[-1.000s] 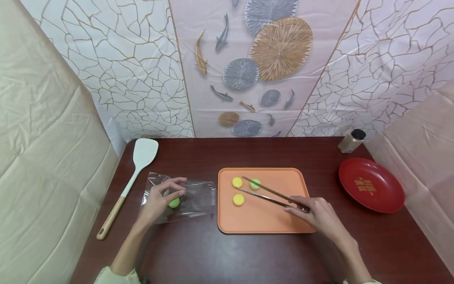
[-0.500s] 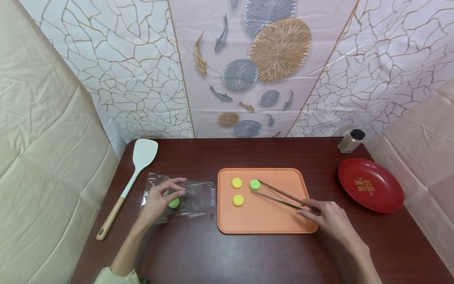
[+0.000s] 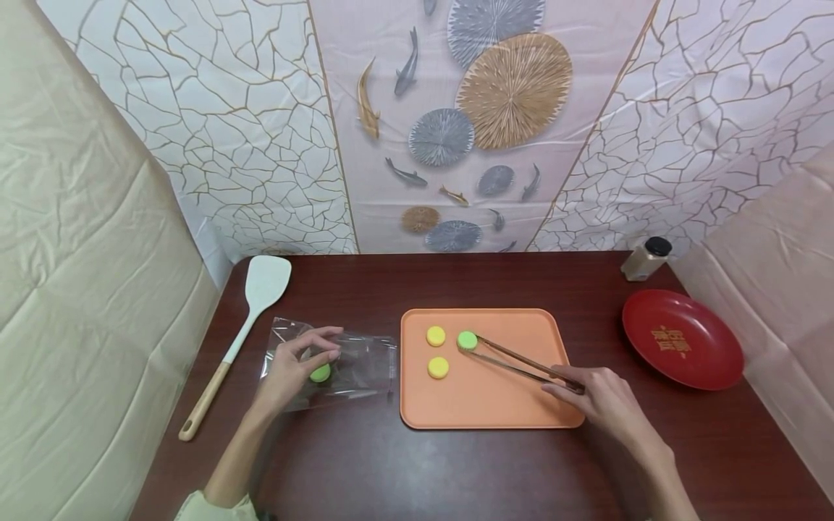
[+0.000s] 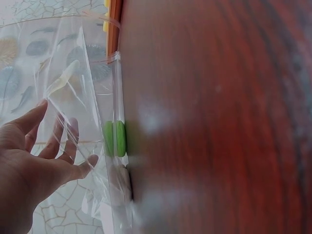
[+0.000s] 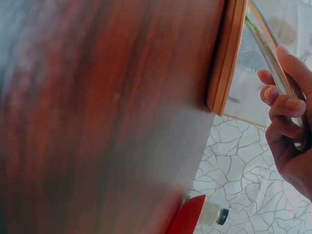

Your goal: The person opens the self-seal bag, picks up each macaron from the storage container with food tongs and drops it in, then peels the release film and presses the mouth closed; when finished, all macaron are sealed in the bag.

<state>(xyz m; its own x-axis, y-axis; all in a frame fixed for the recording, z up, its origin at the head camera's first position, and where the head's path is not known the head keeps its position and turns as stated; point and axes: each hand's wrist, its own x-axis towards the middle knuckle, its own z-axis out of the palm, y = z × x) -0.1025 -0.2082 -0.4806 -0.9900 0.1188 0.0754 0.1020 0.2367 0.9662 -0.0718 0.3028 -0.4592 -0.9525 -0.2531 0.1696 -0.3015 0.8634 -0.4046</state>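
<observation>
In the head view, my left hand point(image 3: 293, 367) holds up the film of a clear plastic bag point(image 3: 370, 362). A green macaron point(image 3: 320, 373) lies inside the bag under the thumb; the left wrist view shows a paler one point(image 4: 124, 183) beside it. My right hand point(image 3: 606, 398) grips metal tongs point(image 3: 521, 364). The tong tips stand on either side of another green macaron point(image 3: 467, 340) on the orange tray point(image 3: 502, 412). To its left lie two yellow macarons, the far one point(image 3: 436, 336) and the near one point(image 3: 438, 367). Whether the tips press the green one cannot be told.
A white spatula point(image 3: 257, 293) with a wooden handle lies left of the bag. To the right of the tray is a red plate point(image 3: 700, 344), with a black-lidded jar point(image 3: 645, 259) behind it. Fabric walls enclose the table's back and sides.
The tongs have shifted right, from above the yellow and green macarons to around the green one, and have barely moved in the last half second. My left hand stays put.
</observation>
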